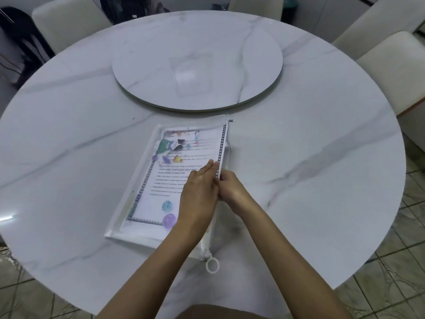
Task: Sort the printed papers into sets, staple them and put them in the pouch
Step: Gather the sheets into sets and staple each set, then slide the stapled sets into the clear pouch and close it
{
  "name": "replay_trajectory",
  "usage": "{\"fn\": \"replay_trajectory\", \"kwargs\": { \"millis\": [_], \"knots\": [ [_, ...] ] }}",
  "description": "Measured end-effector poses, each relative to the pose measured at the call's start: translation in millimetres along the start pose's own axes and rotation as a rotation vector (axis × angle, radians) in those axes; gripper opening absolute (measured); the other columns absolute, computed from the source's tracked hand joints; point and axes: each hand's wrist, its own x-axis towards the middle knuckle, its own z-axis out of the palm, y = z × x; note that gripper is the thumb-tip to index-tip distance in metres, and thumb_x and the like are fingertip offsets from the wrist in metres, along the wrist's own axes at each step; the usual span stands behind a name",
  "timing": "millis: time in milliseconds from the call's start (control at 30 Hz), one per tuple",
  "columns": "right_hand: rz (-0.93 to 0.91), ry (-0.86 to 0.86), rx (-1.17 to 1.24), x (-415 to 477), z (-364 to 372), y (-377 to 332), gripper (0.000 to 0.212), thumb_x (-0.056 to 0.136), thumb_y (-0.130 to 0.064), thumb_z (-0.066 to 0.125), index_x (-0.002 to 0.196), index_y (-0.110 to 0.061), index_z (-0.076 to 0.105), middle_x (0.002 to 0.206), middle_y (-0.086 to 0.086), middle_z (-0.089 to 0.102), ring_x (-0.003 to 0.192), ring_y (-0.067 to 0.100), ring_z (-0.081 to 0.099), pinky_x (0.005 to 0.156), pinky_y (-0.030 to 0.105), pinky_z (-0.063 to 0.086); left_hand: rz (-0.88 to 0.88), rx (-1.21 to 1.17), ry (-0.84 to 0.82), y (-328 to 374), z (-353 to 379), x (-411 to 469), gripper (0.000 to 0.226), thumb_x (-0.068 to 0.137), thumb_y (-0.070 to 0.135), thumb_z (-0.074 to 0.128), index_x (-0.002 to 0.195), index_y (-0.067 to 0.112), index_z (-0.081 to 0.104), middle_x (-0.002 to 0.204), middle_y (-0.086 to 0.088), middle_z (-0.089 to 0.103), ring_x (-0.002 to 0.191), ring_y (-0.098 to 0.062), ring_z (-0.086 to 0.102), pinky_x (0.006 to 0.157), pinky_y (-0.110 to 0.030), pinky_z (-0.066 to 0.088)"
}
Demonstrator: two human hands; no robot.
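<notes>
Pouch [122, 224] long axis runs near-far; left hand [197, 192] presses flat on top, right hand [232, 189] grips right-side zip edge.

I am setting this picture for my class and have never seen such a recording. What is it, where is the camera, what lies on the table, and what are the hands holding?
There is no machine here: a person works with bare hands. The single picture comes from a camera worn on the head, looking forward and down. On the round marble table lies a clear zip pouch with the printed papers inside. Its white ring pull sits at the near end. Beyond it is a raised turntable. The left hand lies on the pouch with straight fingers. The right hand appears to curl round the pouch's zip edge.
</notes>
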Motion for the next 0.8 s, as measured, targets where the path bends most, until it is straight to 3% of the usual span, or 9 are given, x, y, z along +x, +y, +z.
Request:
{"fn": "replay_trajectory", "kwargs": {
  "millis": [167,300,500,567,700,800],
  "knots": [
    [0.100,-0.212,0.152,0.9,-4.4,-1.4,0.023,0.095,-0.008,0.041,0.107,-0.005,0.060,0.095,0.010,0.065,0.094,0.023,0.062,0.084,0.036,0.052,-0.002,-0.052,0.008,-5.3,-3.5,-1.9,0.052,0.088,0.002,0.046,0.136,0.022,0.045,0.145,0.007,0.042,0.133,-0.012,0.037,0.102,-0.016,0.028],
    [0.036,-0.111,0.203,-7.6,-19.4,3.5,0.017,0.092,-0.001,0.042,0.099,-0.001,0.058,0.078,0.004,0.063,0.077,0.017,0.061,0.072,0.024,0.054,0.008,-0.061,0.009,-12.0,-2.5,0.4,0.053,0.088,0.002,0.048,0.136,0.023,0.045,0.145,0.008,0.042,0.127,-0.014,0.044,0.100,-0.019,0.033],
    [0.051,0.158,0.119,-29.0,-35.9,29.1,0.022,0.092,0.002,0.047,0.110,-0.001,0.058,0.084,0.006,0.065,0.075,0.016,0.065,0.065,0.020,0.054,0.006,-0.061,-0.014,-24.2,7.8,2.7,0.053,0.089,0.004,0.046,0.137,0.025,0.043,0.146,0.008,0.041,0.123,-0.015,0.047,0.096,-0.021,0.036],
    [0.120,0.141,0.061,-36.1,-38.3,39.8,0.019,0.092,-0.002,0.050,0.108,-0.004,0.059,0.086,0.007,0.066,0.076,0.019,0.065,0.070,0.024,0.053,0.010,-0.065,-0.075,-32.5,11.9,0.6,0.053,0.091,0.008,0.046,0.140,0.027,0.038,0.147,0.010,0.038,0.127,-0.014,0.044,0.099,-0.024,0.038],
    [0.181,0.080,0.010,-48.9,-35.6,54.1,0.015,0.091,-0.006,0.053,0.105,-0.007,0.060,0.088,0.010,0.068,0.077,0.023,0.066,0.074,0.034,0.053,0.060,-0.013,-0.178,-56.0,17.1,-14.6,0.048,0.093,0.013,0.048,0.139,0.026,0.040,0.147,0.006,0.038,0.133,-0.011,0.036,0.103,-0.016,0.025],
    [0.181,0.032,-0.086,-58.0,-26.1,59.3,0.014,0.089,-0.010,0.057,0.101,-0.010,0.063,0.090,0.012,0.071,0.080,0.022,0.069,0.071,0.029,0.053,0.092,0.020,-0.168,-77.0,16.9,-35.1,0.046,0.092,0.016,0.052,0.136,0.027,0.045,0.145,0.006,0.041,0.133,-0.008,0.035,0.102,-0.012,0.023]
  ]
}}
